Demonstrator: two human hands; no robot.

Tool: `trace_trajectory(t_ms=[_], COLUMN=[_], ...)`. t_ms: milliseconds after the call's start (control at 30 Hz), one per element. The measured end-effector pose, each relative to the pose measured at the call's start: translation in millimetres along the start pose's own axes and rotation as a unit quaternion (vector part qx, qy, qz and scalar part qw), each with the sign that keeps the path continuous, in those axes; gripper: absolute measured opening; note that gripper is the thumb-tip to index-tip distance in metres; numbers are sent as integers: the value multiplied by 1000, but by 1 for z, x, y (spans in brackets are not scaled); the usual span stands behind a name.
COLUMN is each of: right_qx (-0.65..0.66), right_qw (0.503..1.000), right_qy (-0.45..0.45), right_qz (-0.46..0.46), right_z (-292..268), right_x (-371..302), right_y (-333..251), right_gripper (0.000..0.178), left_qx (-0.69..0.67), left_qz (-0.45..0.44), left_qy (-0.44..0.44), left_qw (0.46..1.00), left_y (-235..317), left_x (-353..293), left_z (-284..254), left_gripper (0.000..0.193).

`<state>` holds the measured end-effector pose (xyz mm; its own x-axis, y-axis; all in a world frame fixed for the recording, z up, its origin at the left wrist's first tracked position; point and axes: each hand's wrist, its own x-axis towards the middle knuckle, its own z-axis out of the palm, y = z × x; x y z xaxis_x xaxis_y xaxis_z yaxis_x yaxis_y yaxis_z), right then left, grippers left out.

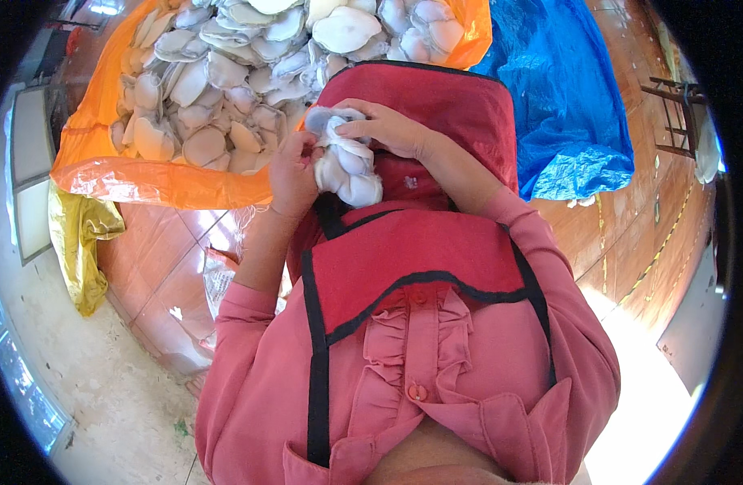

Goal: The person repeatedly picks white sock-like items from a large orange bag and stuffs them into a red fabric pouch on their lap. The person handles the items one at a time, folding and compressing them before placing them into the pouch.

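Above my lap, both hands grip a bundle of soft white and grey fabric pads (346,166). My left hand (293,174) closes on the bundle's left side, with thumb and fingers bent against it. On the upper right, my right hand (388,129) pinches the pads, its thumb lying across a white one. Part of the bundle and some fingertips are hidden. Just beyond my hands, a large heap of similar oval pads (226,71) rests on an orange plastic sheet (185,183). Beneath the bundle, a red apron (424,85) with black edging covers my lap.
A crumpled blue plastic sheet (561,89) lies to the right of my lap. Toward the left is a yellow plastic bag (84,238), with a whitish sack (218,279) near my left elbow. A dark wooden stool (680,117) stands at the far right on the tiled floor (145,259).
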<state>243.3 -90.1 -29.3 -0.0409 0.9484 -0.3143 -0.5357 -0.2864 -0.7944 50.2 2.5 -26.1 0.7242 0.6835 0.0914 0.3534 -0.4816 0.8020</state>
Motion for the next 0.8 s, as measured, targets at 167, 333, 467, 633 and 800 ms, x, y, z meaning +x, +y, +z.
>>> trace_trajectory(t_ms=[167,333,467,633,800], right_qx=[-38,-220,-377,-366,-332], right_qw=[998,961,903,897,917], right_qy=[22,139,202,240,215], right_qz=[-38,-89,-42,-54,-58], right_z=[1,5,22,16,20], right_x=[9,16,16,18,14], right_y=[13,21,-1,12,18], right_gripper=[38,37,45,58,56], left_qx=[-159,26,165,144,99], left_qz=[11,75,141,139,114], left_qy=[-4,3,-28,-64,-184], left_qw=[987,997,976,978,971], left_y=[-31,6,64,70,66], left_x=[-3,21,15,15,13], left_z=[6,-26,-23,-14,-31], left_gripper=[11,19,32,34,29])
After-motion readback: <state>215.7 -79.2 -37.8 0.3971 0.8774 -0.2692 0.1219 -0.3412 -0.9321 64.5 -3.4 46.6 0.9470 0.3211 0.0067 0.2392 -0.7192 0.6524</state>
